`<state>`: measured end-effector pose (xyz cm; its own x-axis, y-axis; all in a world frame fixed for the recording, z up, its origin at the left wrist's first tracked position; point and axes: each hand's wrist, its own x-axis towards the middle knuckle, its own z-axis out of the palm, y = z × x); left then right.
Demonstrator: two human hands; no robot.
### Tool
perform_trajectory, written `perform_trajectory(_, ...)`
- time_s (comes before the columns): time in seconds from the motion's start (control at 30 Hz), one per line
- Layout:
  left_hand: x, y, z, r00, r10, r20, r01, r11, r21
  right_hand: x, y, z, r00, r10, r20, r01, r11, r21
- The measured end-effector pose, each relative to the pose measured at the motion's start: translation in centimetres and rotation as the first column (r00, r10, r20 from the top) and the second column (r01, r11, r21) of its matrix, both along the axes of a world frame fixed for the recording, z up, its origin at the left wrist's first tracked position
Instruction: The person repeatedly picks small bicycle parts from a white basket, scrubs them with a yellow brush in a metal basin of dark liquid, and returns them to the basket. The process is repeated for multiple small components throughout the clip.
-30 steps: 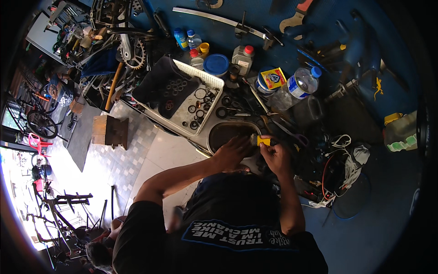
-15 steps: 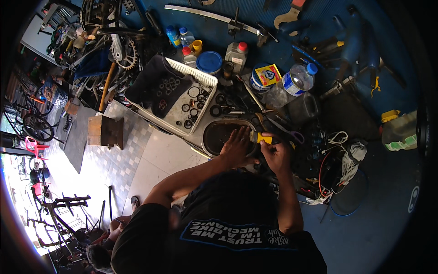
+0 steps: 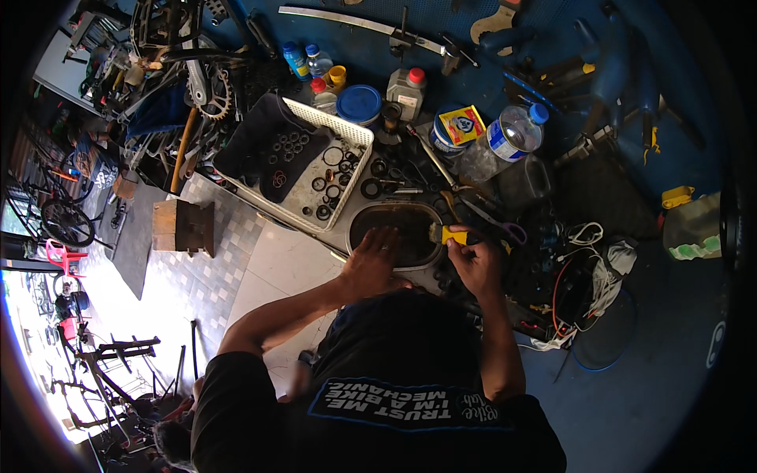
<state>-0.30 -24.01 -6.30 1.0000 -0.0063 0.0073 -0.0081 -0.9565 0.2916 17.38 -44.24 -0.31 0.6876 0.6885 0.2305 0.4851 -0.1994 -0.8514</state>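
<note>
Left hand [image 3: 372, 258]: grip spread flat, palm hidden, oval basin [image 3: 412, 224] left side; right hand [image 3: 473, 266]: grip pinched on yellow-handled brush [image 3: 453, 236], basin's right

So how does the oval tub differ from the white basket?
The tub is oval; the basket is roughly rectangular. The tub looks smaller than the basket. The tub is dark inside, with the left hand over part of it; the basket is pale and holds a black cloth and rings. Both are open-topped.
</note>
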Motion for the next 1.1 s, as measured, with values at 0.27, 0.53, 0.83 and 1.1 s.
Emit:
perform_trajectory(0.27,-3.1,1.3,0.6,0.995,-0.034,0.098,0.027,0.998,0.063,-0.2,0.2,-0.3,0.999,0.004,-0.051,-0.004,1.000,-0.011)
perform_trajectory(0.53,-4.4,1.9,0.0,0.995,-0.098,0.035,0.095,0.993,0.070,-0.3,0.5,-0.5,0.999,0.003,-0.051,-0.003,1.000,-0.005)
perform_trajectory(0.83,-1.1,5.1,1.4,0.917,-0.203,-0.344,0.102,0.952,-0.289,-0.3,0.7,-0.2,0.998,-0.002,-0.061,0.000,1.000,-0.029)
perform_trajectory(1.1,1.5,6.9,1.7,0.845,-0.252,-0.471,0.026,0.900,-0.436,0.1,0.4,-0.3,1.000,-0.003,-0.006,0.003,1.000,-0.021)
